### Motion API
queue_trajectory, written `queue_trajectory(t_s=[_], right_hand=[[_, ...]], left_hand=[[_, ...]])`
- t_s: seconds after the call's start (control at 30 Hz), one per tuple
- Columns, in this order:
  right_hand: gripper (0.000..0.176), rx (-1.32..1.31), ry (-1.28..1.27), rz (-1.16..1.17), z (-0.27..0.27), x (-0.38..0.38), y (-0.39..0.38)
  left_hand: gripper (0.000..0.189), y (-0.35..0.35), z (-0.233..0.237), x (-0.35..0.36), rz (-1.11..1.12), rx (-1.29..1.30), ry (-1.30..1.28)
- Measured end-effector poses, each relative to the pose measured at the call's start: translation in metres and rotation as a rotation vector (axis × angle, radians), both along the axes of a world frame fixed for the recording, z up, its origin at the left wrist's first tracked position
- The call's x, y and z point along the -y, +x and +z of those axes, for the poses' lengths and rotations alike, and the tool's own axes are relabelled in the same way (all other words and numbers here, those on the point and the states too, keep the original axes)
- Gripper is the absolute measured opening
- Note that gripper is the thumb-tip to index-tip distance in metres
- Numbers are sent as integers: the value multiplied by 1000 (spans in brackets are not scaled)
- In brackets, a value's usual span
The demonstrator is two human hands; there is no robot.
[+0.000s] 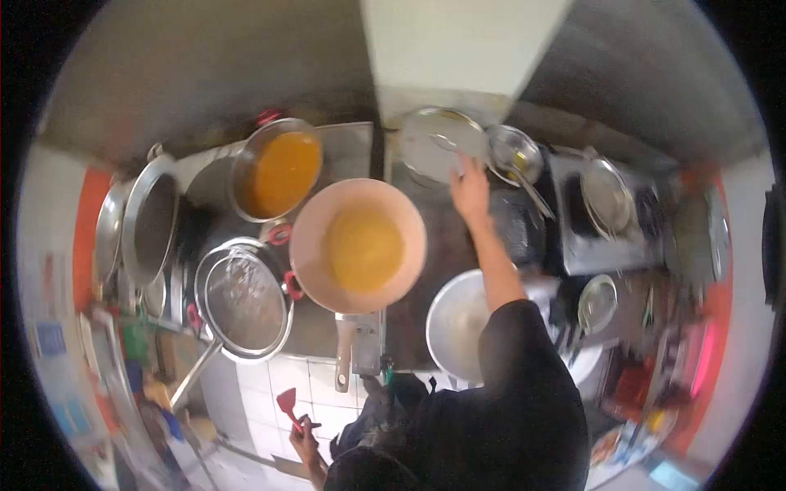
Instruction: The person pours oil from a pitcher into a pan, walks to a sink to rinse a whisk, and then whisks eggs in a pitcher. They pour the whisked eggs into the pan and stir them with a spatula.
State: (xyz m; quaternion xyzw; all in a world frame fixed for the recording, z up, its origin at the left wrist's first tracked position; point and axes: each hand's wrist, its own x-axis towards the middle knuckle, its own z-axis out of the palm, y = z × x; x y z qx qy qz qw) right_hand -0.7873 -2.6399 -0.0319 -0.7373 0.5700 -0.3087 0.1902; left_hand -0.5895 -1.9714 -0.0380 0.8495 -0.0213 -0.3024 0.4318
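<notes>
A red spatula is gripped in my left hand, low over the tiled floor, its blade pointing up and away from me. My right arm stretches forward across the stove. At its end, my right hand has its fingers extended and apart, overlapping the right side of a round glass lid with a looped handle. Between the two hands stands a pale pink pan with yellow liquid in it, its handle toward me.
Orange liquid fills a pot at the back left. A strainer rests over a pot on the left. Near my right arm are a white pot, a small metal bowl with a spoon, and a lidded pan.
</notes>
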Motion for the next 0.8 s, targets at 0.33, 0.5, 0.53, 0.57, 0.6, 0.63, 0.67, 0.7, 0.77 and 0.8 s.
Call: queue_trajectory(t_s=[0.33, 0.5, 0.53, 0.57, 0.6, 0.63, 0.67, 0.7, 0.77, 0.8], right_hand=[[51, 156, -2, -501, -43, -436, -233], [52, 302, 68, -644, 2, -580, -241], [53, 336, 92, -627, 6, -601, -237], [53, 294, 170, -536, 7, -619, -231], [53, 253, 245, -444, 5, -634, -222], [53, 212, 312, -344, 3, -645, -212], [52, 229, 344, -238, -5, -657, -200], [51, 241, 378, -117, -14, -668, -185], [50, 119, 476, 164, -32, -687, -155], [51, -27, 520, 323, -42, -694, -141]], left_hand=[[35, 16, -52, -59, -371, -135, -66], [36, 16, -80, -122, -561, -175, -182], [36, 10, -75, -141, -576, -200, -143], [37, 4, -77, -168, -585, -200, -126], [37, -1, -80, -195, -594, -195, -111], [38, -7, -86, -222, -596, -185, -101], [36, -12, -94, -255, -543, -197, -63], [35, -21, -95, -287, -507, -162, -3], [34, -42, -122, -368, -268, -244, -7], [34, -58, -126, -409, -174, -274, -20]])
